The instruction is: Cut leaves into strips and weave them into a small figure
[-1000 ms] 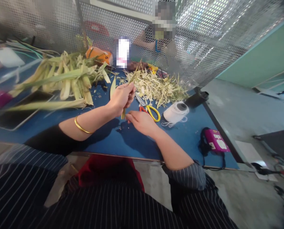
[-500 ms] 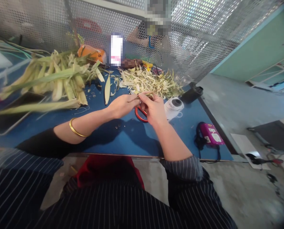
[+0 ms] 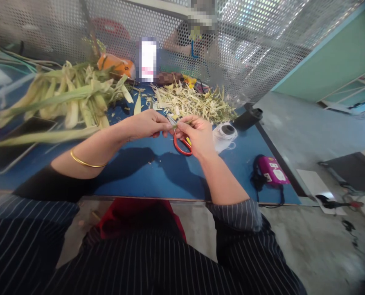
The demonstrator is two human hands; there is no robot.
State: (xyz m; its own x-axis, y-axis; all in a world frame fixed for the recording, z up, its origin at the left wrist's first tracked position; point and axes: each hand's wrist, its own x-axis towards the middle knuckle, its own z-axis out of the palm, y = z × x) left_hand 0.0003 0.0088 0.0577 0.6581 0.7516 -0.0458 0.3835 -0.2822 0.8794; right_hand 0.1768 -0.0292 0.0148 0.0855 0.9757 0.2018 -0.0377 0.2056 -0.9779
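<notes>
My left hand [image 3: 153,123] and my right hand [image 3: 197,130] meet over the blue table, both in a pinch. Between their fingertips runs a thin green strip [image 3: 176,126], which looks like a piece of husk; the fingers partly hide it. Right below them lies a pair of scissors with red handles [image 3: 180,150], its blades pointing away and partly covered by the hands. Just beyond my fingers is a heap of shredded husk strips [image 3: 194,100]. A spool of white thread [image 3: 223,141] stands close to the right of my right hand.
Long pale-green husks [image 3: 73,100] are piled at the left, over a dark tablet-like slab [image 3: 19,143]. An orange packet [image 3: 116,65] sits behind them. To the right are a black cylinder [image 3: 248,119] and a purple box with a strap [image 3: 273,171]. A perforated metal screen [image 3: 246,53] borders the back.
My left hand has shifted slightly up and turned, with its forearm raised. More of the green strip and the scissor blades now show between my hands.
</notes>
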